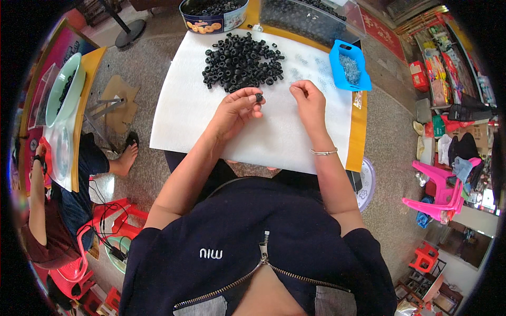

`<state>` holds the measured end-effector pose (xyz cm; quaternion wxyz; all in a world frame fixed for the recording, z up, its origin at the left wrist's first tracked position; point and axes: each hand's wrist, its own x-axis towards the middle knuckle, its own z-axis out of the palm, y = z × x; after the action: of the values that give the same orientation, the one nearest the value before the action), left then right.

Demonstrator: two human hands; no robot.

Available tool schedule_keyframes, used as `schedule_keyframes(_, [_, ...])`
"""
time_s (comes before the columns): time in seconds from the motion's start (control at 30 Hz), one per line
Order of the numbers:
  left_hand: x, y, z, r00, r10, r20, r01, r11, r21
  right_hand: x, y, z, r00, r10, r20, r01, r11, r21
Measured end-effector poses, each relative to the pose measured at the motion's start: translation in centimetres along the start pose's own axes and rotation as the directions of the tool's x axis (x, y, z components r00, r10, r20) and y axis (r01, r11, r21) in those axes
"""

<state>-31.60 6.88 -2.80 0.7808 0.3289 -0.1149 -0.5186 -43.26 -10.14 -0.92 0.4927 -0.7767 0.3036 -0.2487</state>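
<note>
My left hand (238, 108) pinches a small black ring (259, 97) between thumb and fingers, just below a heap of black rings (241, 61) on the white sheet (184, 105). My right hand (309, 102) hovers to the right with fingertips pinched together near the sheet; whether it holds a tiny metal part I cannot tell. A blue tray (337, 52) of small metal pieces sits at the sheet's far right.
A round tin (211, 23) with black rings and a clear bin (311, 21) stand at the table's far edge. Another person (58, 210) sits at the left beside a table with a green bowl (66, 89). Pink stools (437, 195) stand on the right.
</note>
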Motion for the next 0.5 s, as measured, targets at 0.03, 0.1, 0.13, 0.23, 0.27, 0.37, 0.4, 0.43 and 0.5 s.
schedule_keyframes(0.03, [0.0, 0.0, 0.0, 1.000, 0.000, -0.002, 0.000, 1.000, 0.000, 0.2, 0.1, 0.6, 0.988, -0.152, -0.015, 0.150, 0.984, -0.091])
schedule_keyframes(0.1, [0.0, -0.1, -0.1, 1.000, 0.009, 0.028, -0.009, 1.000, -0.006, 0.9, 0.3, 1.7, 0.953, -0.301, -0.016, 0.293, 0.939, -0.181])
schedule_keyframes(0.13, [0.0, 0.0, -0.1, 1.000, 0.009, 0.024, -0.009, 1.000, -0.005, 1.1, 0.1, 2.4, 0.936, -0.352, 0.016, 0.346, 0.910, -0.229])
schedule_keyframes(0.23, [-0.2, 0.0, -0.1, 1.000, 0.016, -0.001, -0.017, 1.000, -0.016, 1.8, -0.2, 2.9, 0.905, -0.424, 0.032, 0.412, 0.856, -0.312])
schedule_keyframes(0.27, [-0.1, 0.0, -0.1, 1.000, 0.012, -0.003, -0.012, 1.000, -0.014, 2.0, -0.3, 2.9, 0.893, -0.450, 0.013, 0.426, 0.834, -0.352])
schedule_keyframes(0.37, [-0.1, 0.0, 0.0, 1.000, 0.004, -0.004, -0.004, 1.000, -0.012, 2.4, 0.2, 2.7, 0.887, -0.462, 0.010, 0.427, 0.811, -0.401])
schedule_keyframes(0.4, [-0.1, 0.0, 0.1, 1.000, 0.000, -0.002, 0.000, 1.000, -0.011, 2.4, 0.5, 2.8, 0.887, -0.461, 0.013, 0.426, 0.810, -0.402])
schedule_keyframes(0.43, [-0.1, 0.1, 0.1, 1.000, 0.000, -0.003, 0.000, 1.000, -0.012, 2.5, 0.6, 2.9, 0.862, -0.503, 0.062, 0.475, 0.759, -0.445])
schedule_keyframes(0.5, [-0.1, 0.1, 0.1, 1.000, -0.005, 0.019, 0.005, 1.000, -0.009, 2.4, 1.0, 2.9, 0.833, -0.541, 0.115, 0.522, 0.702, -0.484])
